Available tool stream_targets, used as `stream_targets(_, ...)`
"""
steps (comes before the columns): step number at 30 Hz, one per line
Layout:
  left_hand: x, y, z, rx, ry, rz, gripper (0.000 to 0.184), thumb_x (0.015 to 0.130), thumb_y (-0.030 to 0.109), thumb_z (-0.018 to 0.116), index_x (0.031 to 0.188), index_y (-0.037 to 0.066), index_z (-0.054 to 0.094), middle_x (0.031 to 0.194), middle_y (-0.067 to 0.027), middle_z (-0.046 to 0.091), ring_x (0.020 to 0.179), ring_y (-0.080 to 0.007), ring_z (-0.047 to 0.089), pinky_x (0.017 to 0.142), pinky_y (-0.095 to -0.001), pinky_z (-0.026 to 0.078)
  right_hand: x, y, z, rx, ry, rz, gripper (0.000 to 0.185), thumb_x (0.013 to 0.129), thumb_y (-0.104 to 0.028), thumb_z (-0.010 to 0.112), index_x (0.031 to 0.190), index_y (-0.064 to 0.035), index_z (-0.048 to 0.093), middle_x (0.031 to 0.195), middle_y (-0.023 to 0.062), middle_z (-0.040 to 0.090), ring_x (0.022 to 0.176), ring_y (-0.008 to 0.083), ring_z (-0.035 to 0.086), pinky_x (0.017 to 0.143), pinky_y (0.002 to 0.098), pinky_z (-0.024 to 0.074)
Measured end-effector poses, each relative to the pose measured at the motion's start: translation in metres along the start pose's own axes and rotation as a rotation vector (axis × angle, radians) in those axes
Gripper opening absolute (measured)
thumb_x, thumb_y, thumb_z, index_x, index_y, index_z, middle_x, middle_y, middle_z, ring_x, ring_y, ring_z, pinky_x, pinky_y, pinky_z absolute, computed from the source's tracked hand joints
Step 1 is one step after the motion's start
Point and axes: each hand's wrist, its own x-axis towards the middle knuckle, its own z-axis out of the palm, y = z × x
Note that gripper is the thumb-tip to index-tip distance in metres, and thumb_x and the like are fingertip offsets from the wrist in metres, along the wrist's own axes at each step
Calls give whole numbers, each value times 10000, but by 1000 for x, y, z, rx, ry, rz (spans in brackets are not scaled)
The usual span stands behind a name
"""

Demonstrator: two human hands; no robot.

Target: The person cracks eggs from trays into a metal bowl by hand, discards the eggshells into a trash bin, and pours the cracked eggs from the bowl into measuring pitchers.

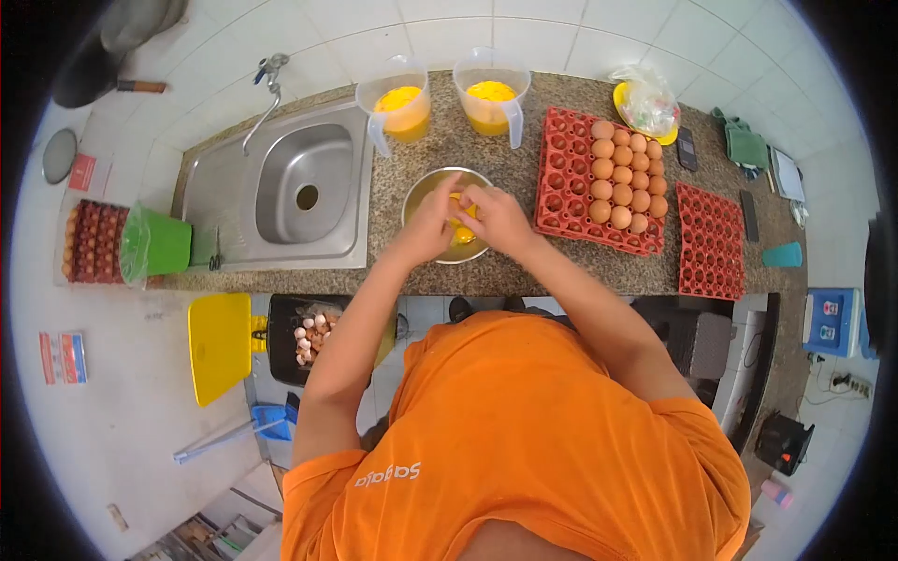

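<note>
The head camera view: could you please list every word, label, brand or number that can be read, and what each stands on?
"Sagaja", upside down in this view, on the orange shirt; its last letters are uncertain.
Red-and-white wall sign: too small to read.
Red, white and blue wall sign: too blurred to read.
Labels on the blue box: too small to read.

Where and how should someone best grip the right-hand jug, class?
Probably by its handle, reaching from the near side with the right hand: the jug stands upright, its handle jutting toward that near side and slightly rightward.
</note>
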Motion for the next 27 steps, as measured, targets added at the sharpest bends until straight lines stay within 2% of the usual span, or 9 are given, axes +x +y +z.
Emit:
stream_targets(6,-43,-8,-26,-1115,283,-416,371,869,25,667,1233,79,621,1203,-57,659,1188,-219,616,1012,-350,491,9,-16,-36,222,55,180,267,885,-256,827,1051,-55,767,915,143,746,845,327,723,767,405,565)
stream_targets(9,-150,-39,-89,-1071,620,-430,335,903,168,720,1205,43,645,1230,-97,677,1187,-234,638,1001,-368,510,-16,-14,-126,-350,-34,318,485,828,-281,857,1239,-65,715,1156,163,711,1042,321,713,911,436,580)
stream_targets(10,-198,-65,-110,-861,656,-507,360,903,224,730,1181,-1,680,1279,-120,664,1192,-245,641,1012,-377,514,-11,-38,-165,-484,-224,628,534,812,-263,860,1293,-98,698,1206,169,674,1073,348,691,949,456,565)
stream_targets(13,-271,-41,-114,194,632,-800,412,926,262,717,1238,-5,688,1353,-161,642,1226,-308,624,1055,-401,478,-53,16,-180,-935,-366,618,393,802,-153,820,1135,-95,620,1092,129,605,938,321,712,681,425,623)
stream_targets(16,-275,-46,-127,809,575,-784,428,937,262,715,1278,5,694,1400,-191,629,1251,-362,608,1092,-421,443,-65,37,-170,-993,-231,460,378,772,-122,827,1094,-101,631,999,114,647,898,324,714,685,462,607)
stream_targets(19,-223,-51,-112,249,650,-529,418,883,126,773,1282,31,689,1349,-196,656,1256,-369,600,1113,-430,417,-49,46,-184,-942,-380,347,181,878,-136,709,1056,-145,683,952,87,708,911,288,732,667,462,583)
stream_targets(23,-96,14,-45,-423,402,-476,557,957,100,746,1456,62,502,1288,-101,684,1128,-195,659,964,-363,548,-4,0,-200,-638,-463,612,342,738,-176,827,1043,-136,678,952,83,739,1028,314,711,774,483,568)
stream_targets(25,-43,50,-14,-865,164,-582,464,1036,154,669,1454,65,488,1292,-99,664,1125,-202,655,971,-366,563,7,-18,-177,-231,-436,219,390,744,-192,823,1107,-139,692,1004,106,731,1040,338,702,832,480,560)
stream_targets(27,-21,63,5,-1172,-6,-647,369,1077,192,619,1413,71,529,1278,-84,653,1129,-189,645,961,-367,567,14,-45,-139,-53,-507,110,462,759,-201,822,1200,-155,690,1090,137,714,1066,355,686,851,468,559)
